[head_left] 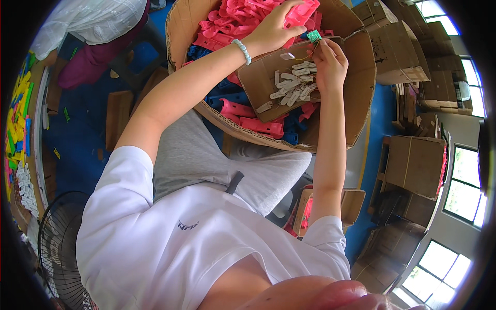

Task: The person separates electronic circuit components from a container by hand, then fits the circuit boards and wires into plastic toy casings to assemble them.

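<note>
Over the open carton, my left hand (275,30), wearing a beaded bracelet, has its fingers and thumb around a pink plastic shell (302,13). My right hand (330,63) pinches a small green circuit board (313,36) close beside that shell. From the board a thin wire seems to run to a small white block (288,56). Below my right hand, several white wired pieces (294,85) lie in a heap on a cardboard flap (253,85). Pink shells (225,23) and blue shells (235,99) fill the carton around and under the flap.
The carton's rim (364,77) curves around my hands. At the left, a table holds colourful plastic parts (21,113), and a black fan (59,243) stands near my elbow. Another person (95,20) sits at the upper left. Stacked cardboard boxes (413,160) line the right side.
</note>
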Demonstrator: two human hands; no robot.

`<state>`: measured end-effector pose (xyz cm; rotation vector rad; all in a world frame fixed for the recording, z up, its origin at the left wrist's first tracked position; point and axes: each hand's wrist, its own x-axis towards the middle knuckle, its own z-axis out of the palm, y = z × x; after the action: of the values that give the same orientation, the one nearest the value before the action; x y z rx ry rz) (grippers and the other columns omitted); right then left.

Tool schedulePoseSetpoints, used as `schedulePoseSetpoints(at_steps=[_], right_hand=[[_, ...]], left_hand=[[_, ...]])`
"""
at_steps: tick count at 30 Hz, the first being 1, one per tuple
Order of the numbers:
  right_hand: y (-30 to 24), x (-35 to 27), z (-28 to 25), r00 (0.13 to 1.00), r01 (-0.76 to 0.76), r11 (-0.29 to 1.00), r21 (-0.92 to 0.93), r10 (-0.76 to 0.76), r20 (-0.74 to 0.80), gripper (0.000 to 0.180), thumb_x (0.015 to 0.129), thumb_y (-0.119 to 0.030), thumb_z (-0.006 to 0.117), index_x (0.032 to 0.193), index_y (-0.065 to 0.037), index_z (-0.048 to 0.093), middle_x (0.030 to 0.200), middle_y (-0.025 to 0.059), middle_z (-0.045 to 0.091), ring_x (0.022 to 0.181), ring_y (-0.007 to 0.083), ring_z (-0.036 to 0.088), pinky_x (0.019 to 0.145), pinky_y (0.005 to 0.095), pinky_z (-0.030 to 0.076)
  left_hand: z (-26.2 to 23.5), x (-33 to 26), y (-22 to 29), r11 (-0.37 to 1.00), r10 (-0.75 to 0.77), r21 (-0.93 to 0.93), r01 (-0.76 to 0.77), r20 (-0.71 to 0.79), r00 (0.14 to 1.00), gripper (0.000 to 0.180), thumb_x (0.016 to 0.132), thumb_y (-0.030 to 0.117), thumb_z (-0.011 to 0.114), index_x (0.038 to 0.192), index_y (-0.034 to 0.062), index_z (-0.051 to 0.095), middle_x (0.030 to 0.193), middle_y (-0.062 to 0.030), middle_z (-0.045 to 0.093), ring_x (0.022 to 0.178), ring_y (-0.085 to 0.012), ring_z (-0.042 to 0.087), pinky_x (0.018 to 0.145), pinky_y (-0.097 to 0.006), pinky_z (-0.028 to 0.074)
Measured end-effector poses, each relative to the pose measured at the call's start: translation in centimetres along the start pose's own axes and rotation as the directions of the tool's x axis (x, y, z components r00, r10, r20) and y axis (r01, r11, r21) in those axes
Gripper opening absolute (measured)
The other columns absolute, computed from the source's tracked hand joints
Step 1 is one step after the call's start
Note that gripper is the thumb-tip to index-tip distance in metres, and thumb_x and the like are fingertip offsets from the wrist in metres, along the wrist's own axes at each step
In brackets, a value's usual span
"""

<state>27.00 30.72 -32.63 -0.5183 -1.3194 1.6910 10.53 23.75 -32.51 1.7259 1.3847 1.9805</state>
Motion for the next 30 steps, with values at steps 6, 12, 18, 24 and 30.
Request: schedulePoseSetpoints(at_steps=[6,12,18,24,30], right_hand=[[-0.4,-0.8,1.7,0.991,-0.121,0.991,0.053,0.118,0.061,0.017,0.092,-0.004,0.054,0.105,0.007,0.058,0.096,0.0107,0.063,0.082,0.0179,0.063,0.078,0.0351,0.055],[0.3,-0.6,0.8,0.991,-0.121,0.991,-0.056,0.124,0.052,0.017,0.092,-0.004,0.056,0.105,0.006,0.059,0.102,0.0100,0.062,0.093,0.0169,0.061,0.084,0.0379,0.052],[-0.1,-0.8,1.3,0.995,-0.068,0.996,0.060,0.063,0.076,0.016,0.089,-0.002,0.060,0.102,0.007,0.061,0.107,0.0111,0.061,0.092,0.0160,0.062,0.081,0.0342,0.054],[-0.2,-0.9,1.2,0.993,-0.066,0.990,0.128,0.053,0.103,0.015,0.089,-0.001,0.060,0.100,0.008,0.061,0.114,0.0135,0.059,0.094,0.0179,0.062,0.084,0.0356,0.054],[-0.4,-1.1,1.4,0.997,-0.044,0.998,0.033,0.041,0.069,0.016,0.088,-0.002,0.062,0.101,0.008,0.062,0.114,0.0135,0.060,0.092,0.0172,0.063,0.083,0.0330,0.054]], left_hand=[[0.8,-1.3,-1.5,0.989,-0.003,-0.147,0.002,-0.009,1.000,0.047,0.088,0.007,0.054,0.134,0.0067,0.044,0.128,-0.0121,0.050,0.118,-0.0251,0.049,0.102,-0.035,0.038],[0.8,-1.7,0.5,0.915,-0.121,-0.365,0.172,0.160,0.980,0.041,0.088,0.007,0.044,0.128,0.0045,0.053,0.140,-0.0086,0.042,0.123,-0.0169,0.045,0.101,-0.030,0.038],[0.3,-1.6,1.9,0.809,-0.244,-0.485,0.332,0.236,0.941,0.042,0.090,0.006,0.042,0.131,0.0039,0.051,0.130,-0.0075,0.053,0.115,-0.0146,0.052,0.100,-0.028,0.040],[0.6,-1.3,2.0,0.593,-0.369,-0.707,0.385,0.187,0.910,0.037,0.093,0.007,0.043,0.128,0.0046,0.055,0.126,-0.0067,0.057,0.111,-0.0139,0.056,0.097,-0.028,0.043],[0.6,-1.3,2.0,0.502,-0.462,-0.739,0.449,0.210,0.861,0.034,0.094,0.006,0.043,0.125,0.0021,0.057,0.125,-0.0092,0.059,0.112,-0.0149,0.056,0.099,-0.027,0.042]])
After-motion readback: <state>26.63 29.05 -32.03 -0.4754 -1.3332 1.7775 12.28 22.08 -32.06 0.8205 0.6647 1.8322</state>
